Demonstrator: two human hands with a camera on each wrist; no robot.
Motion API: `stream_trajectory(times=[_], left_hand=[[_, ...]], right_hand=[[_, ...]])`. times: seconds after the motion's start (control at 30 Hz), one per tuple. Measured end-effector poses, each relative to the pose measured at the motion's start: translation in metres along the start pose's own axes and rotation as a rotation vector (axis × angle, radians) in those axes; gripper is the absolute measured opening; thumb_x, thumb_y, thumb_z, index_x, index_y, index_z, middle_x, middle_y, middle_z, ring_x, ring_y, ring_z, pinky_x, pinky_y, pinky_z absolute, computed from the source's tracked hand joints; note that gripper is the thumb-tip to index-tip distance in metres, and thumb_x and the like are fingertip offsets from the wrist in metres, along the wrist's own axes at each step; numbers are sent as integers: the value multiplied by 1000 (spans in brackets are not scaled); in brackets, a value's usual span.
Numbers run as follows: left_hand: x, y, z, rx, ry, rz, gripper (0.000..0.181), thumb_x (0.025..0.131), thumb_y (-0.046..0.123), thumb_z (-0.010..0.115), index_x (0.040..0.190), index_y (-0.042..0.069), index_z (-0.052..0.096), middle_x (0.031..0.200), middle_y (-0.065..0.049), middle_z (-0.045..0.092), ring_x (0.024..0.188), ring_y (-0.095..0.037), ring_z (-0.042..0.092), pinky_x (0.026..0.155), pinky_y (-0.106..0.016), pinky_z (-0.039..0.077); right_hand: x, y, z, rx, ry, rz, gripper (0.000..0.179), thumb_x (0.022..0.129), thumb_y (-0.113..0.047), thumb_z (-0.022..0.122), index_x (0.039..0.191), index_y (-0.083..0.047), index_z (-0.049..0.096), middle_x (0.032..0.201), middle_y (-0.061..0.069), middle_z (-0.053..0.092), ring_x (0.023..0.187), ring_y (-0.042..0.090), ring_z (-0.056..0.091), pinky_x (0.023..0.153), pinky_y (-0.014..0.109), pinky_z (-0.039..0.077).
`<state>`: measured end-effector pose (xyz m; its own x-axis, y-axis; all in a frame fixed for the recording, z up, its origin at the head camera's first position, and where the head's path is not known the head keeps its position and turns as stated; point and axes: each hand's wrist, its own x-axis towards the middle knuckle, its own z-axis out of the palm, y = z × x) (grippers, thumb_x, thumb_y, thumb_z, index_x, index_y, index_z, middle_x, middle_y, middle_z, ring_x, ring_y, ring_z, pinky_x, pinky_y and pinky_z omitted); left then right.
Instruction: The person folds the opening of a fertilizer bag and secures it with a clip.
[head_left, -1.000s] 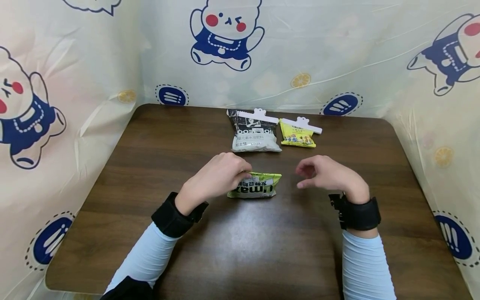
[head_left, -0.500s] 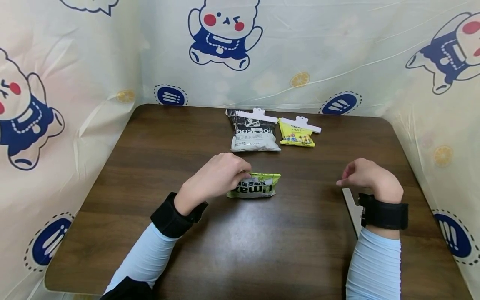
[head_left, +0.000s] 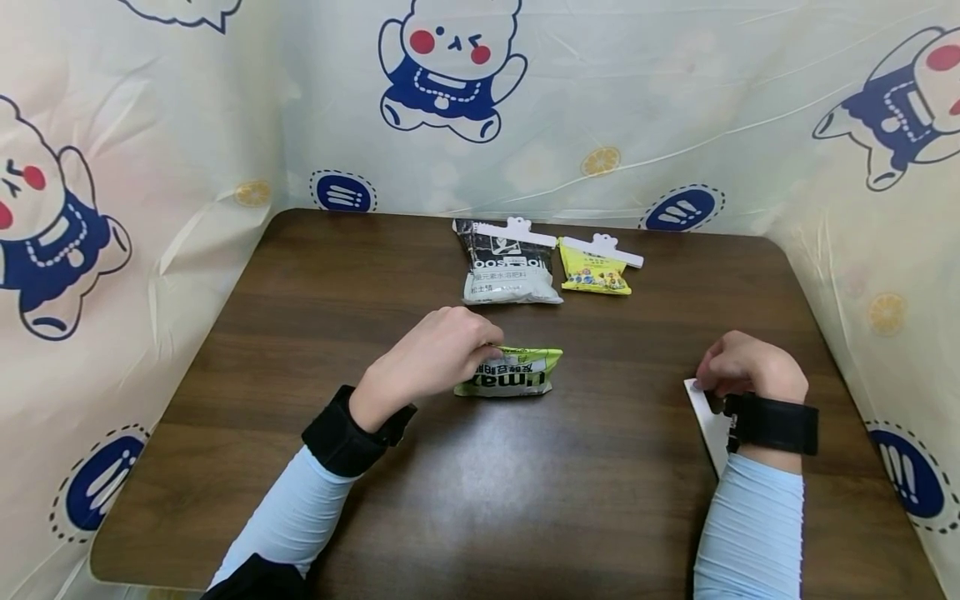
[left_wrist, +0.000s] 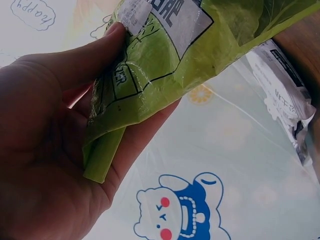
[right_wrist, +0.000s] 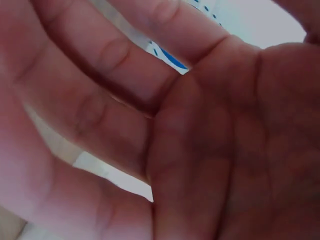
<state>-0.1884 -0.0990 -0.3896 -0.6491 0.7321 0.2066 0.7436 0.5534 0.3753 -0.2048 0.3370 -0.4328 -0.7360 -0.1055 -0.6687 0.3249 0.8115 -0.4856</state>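
My left hand (head_left: 442, 350) pinches the top left corner of a small green packet (head_left: 517, 371) with black lettering, standing on the table. In the left wrist view the thumb (left_wrist: 95, 52) presses on the crinkled green plastic, with fingers behind it. At the right, my right hand (head_left: 753, 367) has its fingers curled at the far end of a long white bag clip (head_left: 708, 421) and seems to grip it. The forearm covers the clip's near end. The right wrist view shows mostly palm and bent fingers (right_wrist: 95, 110); the fingertips are out of sight.
Toward the back of the brown wooden table (head_left: 360, 275) lie a black-and-white bag (head_left: 510, 271) and a small yellow packet (head_left: 595, 271), each with a white clip across its top. A printed curtain (head_left: 555, 100) hangs close behind the table and along both sides.
My right hand has moved from beside the green packet to the right, then down onto the white bag clip, its fingers curling in. The left hand stays on the packet.
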Motion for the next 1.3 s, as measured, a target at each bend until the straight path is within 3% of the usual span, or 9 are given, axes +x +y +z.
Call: stream_trajectory(times=[0.3, 0.5, 0.7, 0.83, 1.03, 1.3], left_hand=[[0, 0, 0, -6, -3, 4, 21, 95, 8, 77, 76, 11, 69, 65, 7, 51, 59, -10, 45, 58, -30, 42], [0, 1, 0, -2, -3, 2, 21, 95, 8, 77, 76, 11, 69, 65, 7, 52, 59, -10, 46, 58, -31, 43], [0, 1, 0, 2, -5, 0, 19, 95, 9, 77, 77, 11, 70, 66, 7, 54, 60, -11, 47, 59, -31, 45], [1, 2, 0, -3, -11, 2, 19, 96, 9, 76, 78, 12, 70, 66, 7, 55, 60, -11, 47, 59, -31, 44], [1, 1, -1, 1, -8, 1, 19, 95, 8, 77, 77, 11, 70, 66, 6, 54, 60, -11, 47, 59, -31, 44], [0, 1, -1, -1, -10, 0, 17, 95, 9, 77, 79, 11, 71, 67, 6, 57, 60, -11, 49, 59, -31, 45]], right_hand=[[15, -2, 5, -33, 28, -17, 17, 87, -7, 71, 71, -3, 71, 60, 0, 56, 57, 18, 53, 54, 32, 44], [27, -16, 8, -66, 73, -76, 12, 94, -7, 68, 91, 2, 75, 79, 9, 64, 73, 25, 58, 62, 35, 49], [34, -25, 12, -105, 142, -135, 26, 97, -20, 71, 107, 4, 70, 98, 18, 67, 87, 33, 60, 70, 40, 48], [20, -13, 4, -152, 94, -140, 30, 95, -24, 74, 105, 4, 68, 95, 14, 68, 88, 31, 60, 74, 41, 48], [-4, 13, -8, -43, 4, -47, 27, 93, -19, 75, 104, 4, 67, 92, 10, 66, 88, 31, 59, 71, 42, 51], [1, 20, -9, -23, -6, -26, 16, 95, -11, 66, 96, 2, 75, 84, 8, 67, 81, 28, 59, 66, 39, 52]])
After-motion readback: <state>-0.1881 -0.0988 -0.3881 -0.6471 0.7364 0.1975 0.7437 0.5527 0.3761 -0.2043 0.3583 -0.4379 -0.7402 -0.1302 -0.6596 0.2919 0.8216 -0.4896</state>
